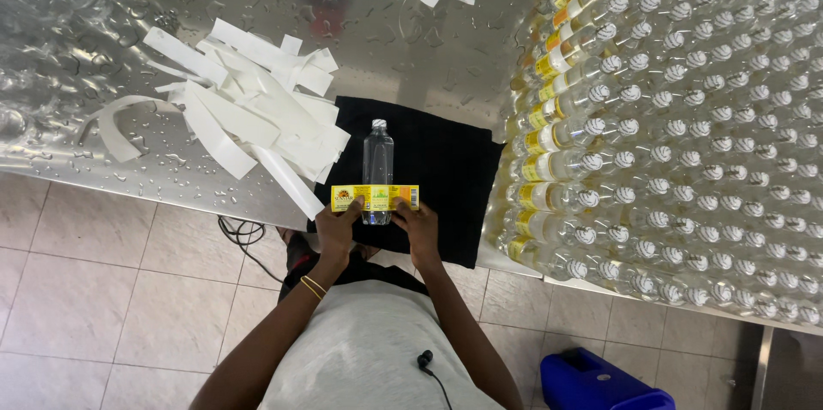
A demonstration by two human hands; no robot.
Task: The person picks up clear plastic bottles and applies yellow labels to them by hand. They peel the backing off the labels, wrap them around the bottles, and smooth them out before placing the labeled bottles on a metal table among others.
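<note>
The left hand (336, 230) pinches the left end of a yellow label (375, 197); the right hand (417, 228) pinches the right end. The hands stand apart, one at each end, and hold the label stretched flat across a clear bottle (377, 171). The bottle lies on its side on a black cloth (446, 178), with its white cap (378, 125) pointing to 12 o'clock. The label crosses the bottle's lower body and overhangs both sides.

Risks, judged from this position:

1. Skew. If one hand presses down before the other, the label is likely to seat at an angle to the bottle axis.
2. Roll. The bottle is round and only the label and fingers restrain it. Uneven pressure could turn it toward 3 or 9 o'clock and shift the contact line.
3. Creases or bubbles. Slack between the two pinch points could fold as the ends wrap round.
4. Moisture. The metal table (411, 50) carries water droplets. A wet finger or bottle wall may weaken adhesion.

At 10 o'clock from the hands lies a heap of white backing strips (249, 110), close to the cloth edge; a loose strip could catch a sticky end. At 3 o'clock, stacked bottles (686, 135) lie in rows, just beside the cloth. An elbow swing could dislodge the near ones.
</note>
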